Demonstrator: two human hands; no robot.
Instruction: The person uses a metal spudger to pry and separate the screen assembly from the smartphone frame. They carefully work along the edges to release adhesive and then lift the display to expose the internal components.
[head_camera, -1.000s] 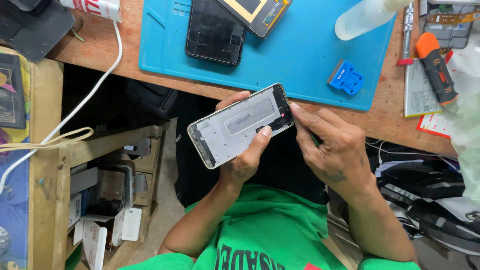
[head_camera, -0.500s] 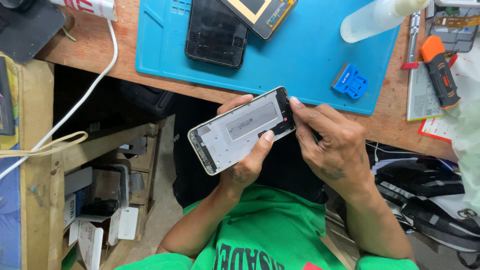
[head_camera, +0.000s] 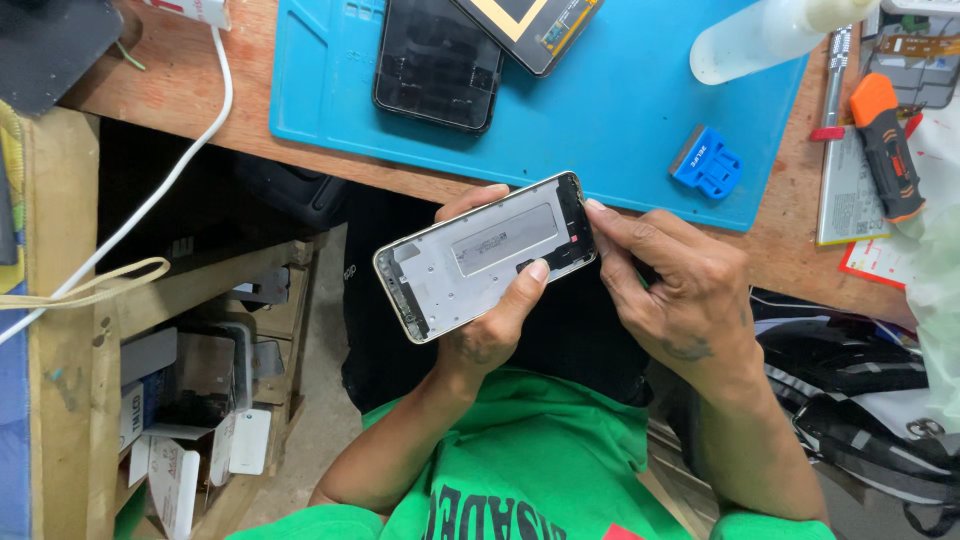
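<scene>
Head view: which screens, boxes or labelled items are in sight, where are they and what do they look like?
Dark phone: black glossy rectangle on the blue mat, top centre.
Framed panel: dark rectangle with yellow border, overlapping the mat's top edge.
Phone frame: silver, opened, held in the left hand, right hand at its end.
White boxes: small cartons, lower left shelf.
Printed card: pale rectangle, right of the mat.

You look down on a wooden workbench (head_camera: 180, 110) covered in part by a blue work mat (head_camera: 620, 110), lit evenly from above. Below its edge to your left, a rough wooden shelf unit (head_camera: 60, 400) holds small boxes (head_camera: 180, 470), and a bare grey floor (head_camera: 320, 400) shows beside it.
</scene>
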